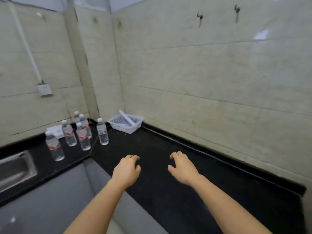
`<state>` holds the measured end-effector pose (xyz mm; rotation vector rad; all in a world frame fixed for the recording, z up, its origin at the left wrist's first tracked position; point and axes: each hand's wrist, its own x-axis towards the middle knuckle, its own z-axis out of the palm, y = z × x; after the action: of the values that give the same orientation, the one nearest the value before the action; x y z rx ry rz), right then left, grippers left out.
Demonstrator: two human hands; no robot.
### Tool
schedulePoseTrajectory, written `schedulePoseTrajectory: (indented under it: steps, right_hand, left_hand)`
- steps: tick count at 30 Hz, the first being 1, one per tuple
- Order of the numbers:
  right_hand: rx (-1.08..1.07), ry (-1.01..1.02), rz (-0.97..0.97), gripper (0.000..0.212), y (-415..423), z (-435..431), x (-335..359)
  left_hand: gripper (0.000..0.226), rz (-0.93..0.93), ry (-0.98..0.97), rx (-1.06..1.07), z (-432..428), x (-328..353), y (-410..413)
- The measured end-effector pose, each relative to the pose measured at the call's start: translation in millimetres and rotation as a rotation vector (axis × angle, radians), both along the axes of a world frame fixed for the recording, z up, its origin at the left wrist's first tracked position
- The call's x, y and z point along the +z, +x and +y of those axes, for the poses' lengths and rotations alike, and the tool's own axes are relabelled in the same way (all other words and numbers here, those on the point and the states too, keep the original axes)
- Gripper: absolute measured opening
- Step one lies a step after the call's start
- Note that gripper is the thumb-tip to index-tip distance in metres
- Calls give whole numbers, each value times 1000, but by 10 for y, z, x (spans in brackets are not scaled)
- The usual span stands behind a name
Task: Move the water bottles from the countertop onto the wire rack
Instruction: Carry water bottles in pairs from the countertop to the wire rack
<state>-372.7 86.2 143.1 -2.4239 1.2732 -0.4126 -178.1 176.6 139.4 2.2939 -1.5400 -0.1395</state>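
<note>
Hanging side by side over the black polished stone surface [160, 144], the left grip [126, 169] and the right grip [182, 168] were bare hands with palms down. Their fingers were loosely curled and held nothing. Whether the fingertips touched the surface could not be told.

Six clear plastic water bottles [83, 137] stood upright on the surface, well ahead of the left grip and off to its left, apart from both grips. Each was slim and ribbed, capped in white and banded with a red-and-white label, and each looked full. The lone bottle [102, 131] closest to the left grip stood a little to the right of the others. Four of the rest clustered close together beyond it, with two near the wall corner partly hidden behind the front ones. The outermost bottle [54, 146] stood furthest left, near a stainless steel sink [15, 168] set into the surface.

A flat white object [54, 130], too blurred to identify, lay just behind the cluster against the wall. Straight ahead of the left grip, in the far corner, a white slatted plastic basket [125, 123] sat on the surface with its handle folded across it. High beyond the right grip, two dark metal hooks [200, 16] were fixed to the pale tiled wall. A white wall socket [44, 89] was mounted above the bottles.
</note>
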Motion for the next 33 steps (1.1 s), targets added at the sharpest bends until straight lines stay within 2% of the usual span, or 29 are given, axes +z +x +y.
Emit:
schedulePoseTrajectory:
  steps: [8,18,26,33]
  right_hand:
    - [259,23,65,44,2031,-177,-129]
    - [404,126,60,41,4277,-1116,-298]
    - [356,219,69,36,5438,-1686,-530]
    - [74,327,-27,46,6191,-2147,-849]
  left_hand:
    - [43,87,15,271,238,-211,1644]
    - [41,154,26,455,-367,-355,3608]
    - [44,259,59,533,-875,-577,4717]
    - [54,401,69,463,-1538,-834,5424]
